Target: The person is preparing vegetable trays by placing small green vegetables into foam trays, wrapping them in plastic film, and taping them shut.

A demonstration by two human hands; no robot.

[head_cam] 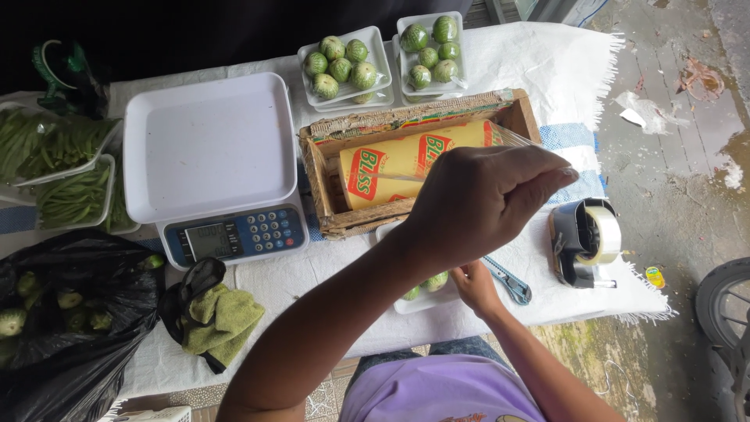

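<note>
My left hand [480, 195] is raised over the table, fingers pinched on the edge of clear cling film [516, 139] drawn from a yellow roll [406, 160] lying in a worn cardboard box [320, 176]. Below it, my right hand [474, 285] rests on a white foam tray [418, 303] holding small round green eggplants [433, 281], mostly hidden under my left forearm.
A white digital scale [207, 148] stands left of the box. Two white trays of green eggplants [344, 62] sit behind it. Trays of green beans [74, 191] at far left, a black bag of eggplants [70, 312], a green cloth [223, 316], a tape dispenser [586, 238], a blue cutter [508, 283].
</note>
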